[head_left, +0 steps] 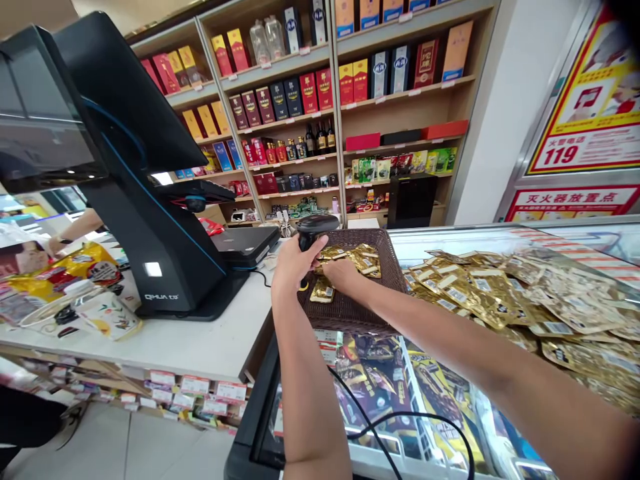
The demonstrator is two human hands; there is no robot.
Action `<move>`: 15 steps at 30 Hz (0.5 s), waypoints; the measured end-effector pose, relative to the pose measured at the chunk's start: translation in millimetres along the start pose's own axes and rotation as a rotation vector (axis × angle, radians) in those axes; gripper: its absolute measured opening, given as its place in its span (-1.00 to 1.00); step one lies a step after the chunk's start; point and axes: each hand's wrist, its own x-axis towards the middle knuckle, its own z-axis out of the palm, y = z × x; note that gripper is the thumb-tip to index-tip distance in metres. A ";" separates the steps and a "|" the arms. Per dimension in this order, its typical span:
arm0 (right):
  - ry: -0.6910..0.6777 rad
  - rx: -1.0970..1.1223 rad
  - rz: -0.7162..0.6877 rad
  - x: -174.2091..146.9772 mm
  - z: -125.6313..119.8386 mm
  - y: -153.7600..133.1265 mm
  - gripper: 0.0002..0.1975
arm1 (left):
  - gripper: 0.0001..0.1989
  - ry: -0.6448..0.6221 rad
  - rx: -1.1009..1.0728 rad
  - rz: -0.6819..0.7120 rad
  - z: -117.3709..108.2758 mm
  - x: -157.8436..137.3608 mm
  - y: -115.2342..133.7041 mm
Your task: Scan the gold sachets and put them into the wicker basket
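My left hand point(295, 261) is wrapped round a black barcode scanner point(316, 225), held above the left side of a brown woven basket point(393, 260). Inside the basket lie several gold foil packets point(367, 259). My right hand point(341, 273) reaches down into the basket among them. Its fingers are closed, and whatever they grip is hidden behind the hand. A single gold packet point(323, 291) with a barcode label lies just in front of my hands.
A large heap of gold packets point(480, 293) spreads over the glass freezer top on the right. Packaged ice creams point(365, 373) show below the basket, with a black cable point(440, 417) looping across. Left stands a checkout terminal point(165, 267) on the white counter point(200, 350); another person's arm point(80, 228) is beyond.
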 end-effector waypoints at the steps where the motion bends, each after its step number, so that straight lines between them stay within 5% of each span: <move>1: 0.020 0.003 0.040 -4.7 -5.3 5.7 -0.70 | -0.68 -0.004 -0.005 0.004 1.0 -0.4 0.9; 9: 0.291 0.388 0.161 -95.7 -24.9 79.7 -0.68 | -0.64 -0.088 0.028 0.025 13.5 -4.7 12.8; 15: 0.516 0.460 0.180 -138.6 -48.4 127.8 -0.73 | -0.56 -0.245 0.110 0.057 28.3 -10.4 32.4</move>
